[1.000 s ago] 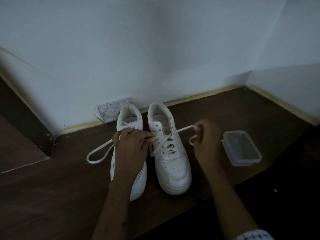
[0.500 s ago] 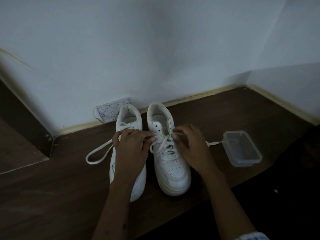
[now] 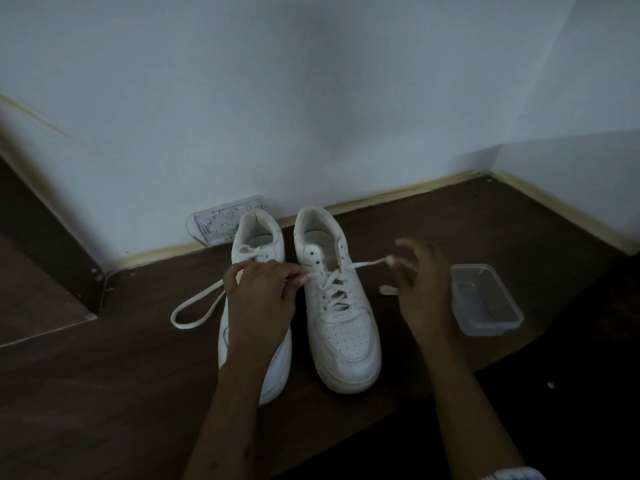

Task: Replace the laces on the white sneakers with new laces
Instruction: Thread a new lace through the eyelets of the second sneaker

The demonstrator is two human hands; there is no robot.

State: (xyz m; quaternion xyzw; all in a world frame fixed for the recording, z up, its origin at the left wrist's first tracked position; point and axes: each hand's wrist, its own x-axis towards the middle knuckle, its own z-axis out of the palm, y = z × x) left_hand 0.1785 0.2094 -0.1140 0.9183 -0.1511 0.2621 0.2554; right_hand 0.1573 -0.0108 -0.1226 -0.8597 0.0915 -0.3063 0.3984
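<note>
Right hand [image 3: 424, 289] now off the sneaker [image 3: 341, 306], lace [image 3: 367, 264] drawn rightward.

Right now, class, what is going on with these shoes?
A person is lacing the right-hand white sneaker of a pair standing on a dark floor by the wall. The left hand pinches the lace at an eyelet on the shoe's left side, while the right hand pulls the other end out to the right. The top eyelets are not yet laced. A clear plastic container sits to the right.
</note>
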